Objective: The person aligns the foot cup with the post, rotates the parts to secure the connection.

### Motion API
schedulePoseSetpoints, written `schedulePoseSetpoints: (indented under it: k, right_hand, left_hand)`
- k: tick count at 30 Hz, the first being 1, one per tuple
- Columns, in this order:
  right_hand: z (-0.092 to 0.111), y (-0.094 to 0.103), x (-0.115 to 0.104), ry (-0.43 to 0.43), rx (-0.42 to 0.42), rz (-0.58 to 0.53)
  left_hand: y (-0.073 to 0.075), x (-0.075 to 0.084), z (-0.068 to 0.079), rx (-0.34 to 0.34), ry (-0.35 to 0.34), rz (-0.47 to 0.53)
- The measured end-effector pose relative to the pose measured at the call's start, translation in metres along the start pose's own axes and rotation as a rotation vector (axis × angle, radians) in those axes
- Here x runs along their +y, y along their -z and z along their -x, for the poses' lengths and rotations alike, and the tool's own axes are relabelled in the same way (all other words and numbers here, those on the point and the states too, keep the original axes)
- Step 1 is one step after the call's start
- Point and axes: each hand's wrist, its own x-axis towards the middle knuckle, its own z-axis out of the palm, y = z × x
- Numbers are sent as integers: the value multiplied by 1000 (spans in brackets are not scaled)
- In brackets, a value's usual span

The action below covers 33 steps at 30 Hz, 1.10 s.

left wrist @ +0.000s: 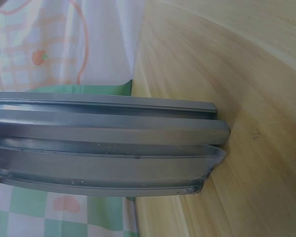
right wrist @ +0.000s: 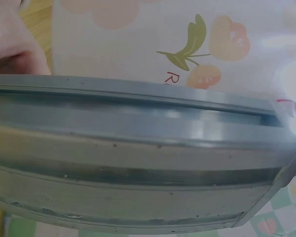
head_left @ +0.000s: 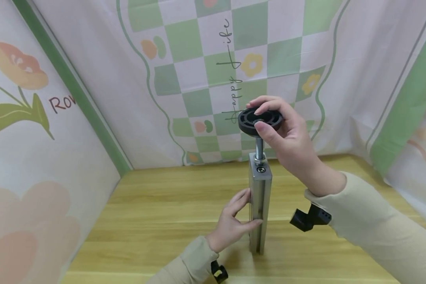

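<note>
An aluminium profile (head_left: 260, 213) stands upright on the wooden table, its grooved sides also filling much of the left wrist view (left wrist: 103, 133) and the right wrist view (right wrist: 138, 153). From its top end rises a threaded bolt (head_left: 258, 148) with a nut, carrying a round black levelling foot (head_left: 247, 127). My left hand (head_left: 230, 227) holds the profile's lower half, thumb across the near side and fingers at the left, partly hidden. Up top, my right hand (head_left: 294, 138) grips the foot's rim, with the thumb in front and fingers over the far edge. A screw head (head_left: 261, 170) sits in the profile's end face.
The wooden table (head_left: 156, 205) extends around the profile. Printed fabric (head_left: 188, 35) with green checks hangs behind it, and more fabric (head_left: 28, 157) stands at the left. Black camera mounts (head_left: 310, 217) sit at both wrists.
</note>
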Motion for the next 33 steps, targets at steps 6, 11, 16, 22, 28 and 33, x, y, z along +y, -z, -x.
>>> schedulePoseSetpoints:
  k: [6,11,16,22,28,33]
  right_hand:
    - [0,-3,-5,28,49,107]
    - [0,-5,-6,54,84,180]
    - [-1,-7,-6,93,98,318]
    - [-2,-6,-4,105,79,309]
    - [-6,4,4,-5,-25,-10]
    - [-18,19,17,-183,-234,-470]
  left_hand:
    - [0,-1,0,3,-11,6]
    - [0,1,-1,-3,-2,-12]
    - [1,3,-2,-4,4,-4]
    - [0,3,-1,0,6,-9]
    - [0,2,1,2,19,-15]
    - [0,1,1,1,27,-16]
